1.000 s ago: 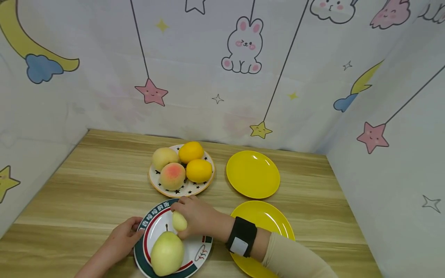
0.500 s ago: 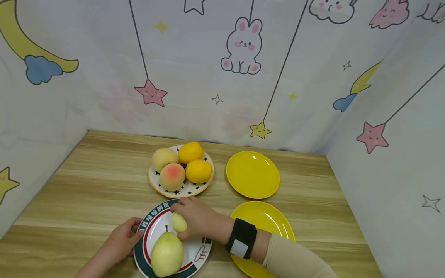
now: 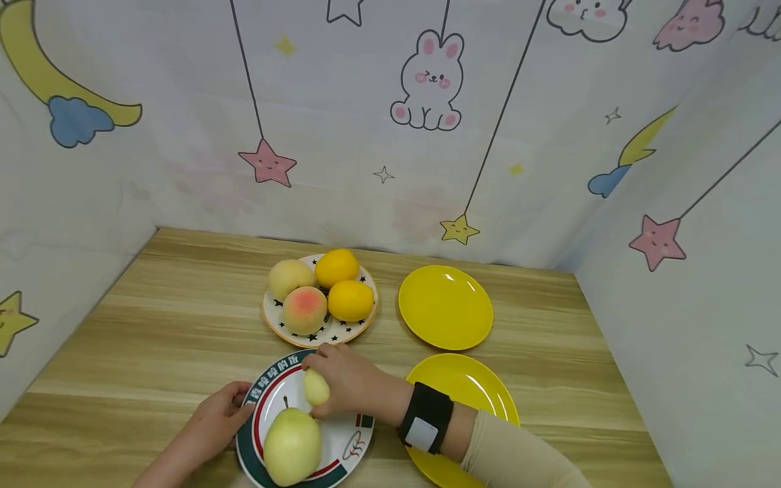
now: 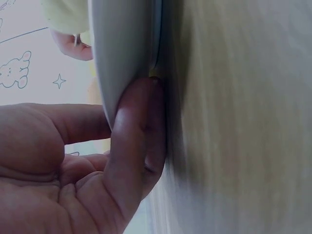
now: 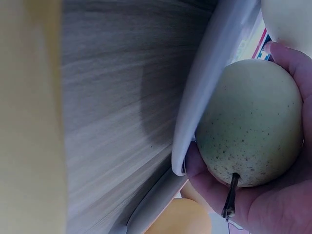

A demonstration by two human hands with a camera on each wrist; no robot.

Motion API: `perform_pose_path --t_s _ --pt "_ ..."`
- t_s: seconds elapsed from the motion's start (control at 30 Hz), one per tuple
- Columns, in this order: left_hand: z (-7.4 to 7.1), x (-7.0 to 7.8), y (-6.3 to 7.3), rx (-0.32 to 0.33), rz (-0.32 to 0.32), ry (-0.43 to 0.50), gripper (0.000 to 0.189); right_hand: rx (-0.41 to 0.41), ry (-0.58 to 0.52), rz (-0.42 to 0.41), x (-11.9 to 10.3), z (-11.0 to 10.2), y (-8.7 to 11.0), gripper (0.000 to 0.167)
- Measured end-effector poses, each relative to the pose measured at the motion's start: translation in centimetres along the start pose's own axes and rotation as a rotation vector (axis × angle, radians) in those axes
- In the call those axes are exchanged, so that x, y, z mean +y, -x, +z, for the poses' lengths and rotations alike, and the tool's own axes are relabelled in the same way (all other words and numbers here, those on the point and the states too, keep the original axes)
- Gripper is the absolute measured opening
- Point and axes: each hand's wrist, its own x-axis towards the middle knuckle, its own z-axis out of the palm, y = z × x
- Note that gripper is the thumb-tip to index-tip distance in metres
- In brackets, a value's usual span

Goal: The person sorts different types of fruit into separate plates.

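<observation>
The left hand point(image 3: 213, 419) pinches the left edge of the green-rimmed plate point(image 3: 245, 444), thumb above and fingers tucked beneath; a level, steady hold there should stop the fruit rolling. The right hand point(image 3: 348, 379) is clamped round a held pear point(image 3: 316, 388) above the far half of the green-rimmed plate; whether that fruit touches it is unclear. A second pear point(image 3: 293, 447) lies on its near half, so the right fingers do best to avoid nudging it. The nearer yellow plate point(image 3: 472, 379), right of the green-rimmed plate, lies below the wristband point(image 3: 430, 405); a raised wrist would avoid brushing it.
</observation>
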Motion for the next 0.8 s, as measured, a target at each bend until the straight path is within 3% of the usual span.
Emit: perform_pose_path --t_s 0.27,0.5,0.8 --pt "0.1 0.0 -0.1 -0.010 0.001 0.006 0.042 0.003 -0.065 0.000 0.2 -0.6 0.6 0.067" --pt "0.1 0.0 -0.2 -0.006 0.005 0.001 0.043 0.053 -0.113 0.038 0.3 -2.1 1.8 0.057" --pt "0.0 0.0 -0.2 -0.019 -0.014 -0.012 0.044 0.115 -0.163 0.079 1.4 -3.3 3.6 0.055"
